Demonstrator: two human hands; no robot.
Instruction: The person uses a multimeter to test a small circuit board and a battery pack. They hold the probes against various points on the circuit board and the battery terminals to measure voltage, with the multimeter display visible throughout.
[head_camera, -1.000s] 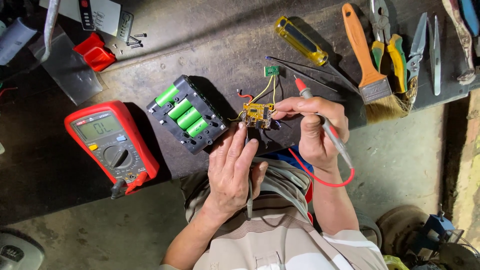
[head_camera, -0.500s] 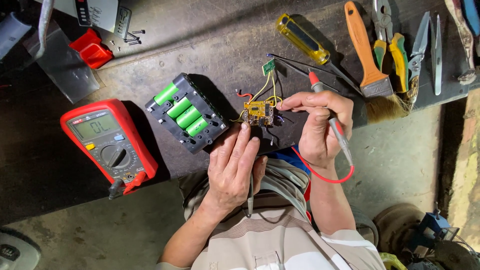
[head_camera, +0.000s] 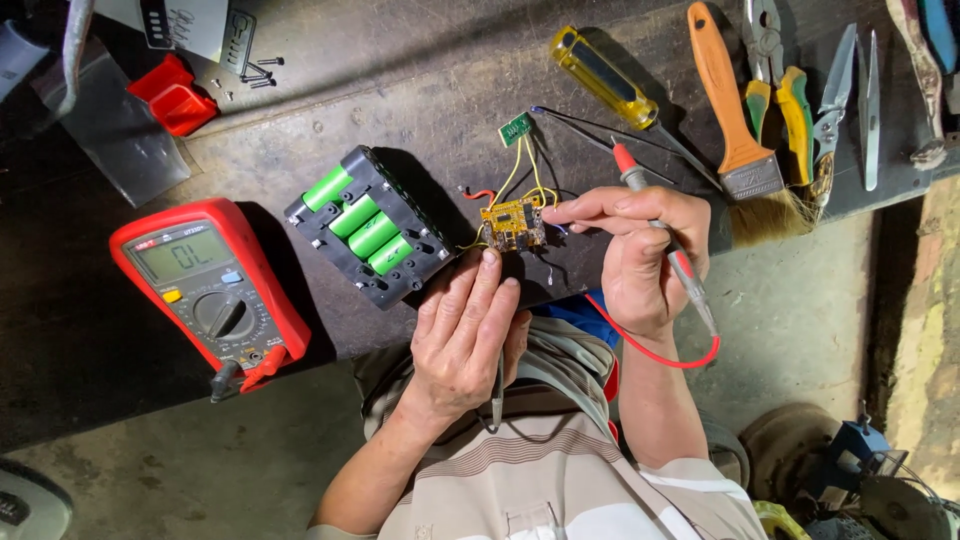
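- Head view, looking down on a dark bench.
- Small yellow board lies on bench, between both hands, just right of battery pack.
- Left hand: fingers stretched forward, fingertips at board's lower left edge; a dark probe runs under the palm (grip on it hidden, cannot tell how it is held).
- Right hand: fingers curled around red probe, forefinger and thumb reaching left to board's right edge; touching or just short, cannot tell.
- Red lead loops below right wrist.
- Yellow wires run from board up to a small green board.
- Pack: black holder, four green cells showing, tilted.
- Red meter left of pack, well apart from hands, display lit.
- Upper right: yellow screwdriver, orange brush, pliers, tweezers.
- Red box and loose screws upper left.
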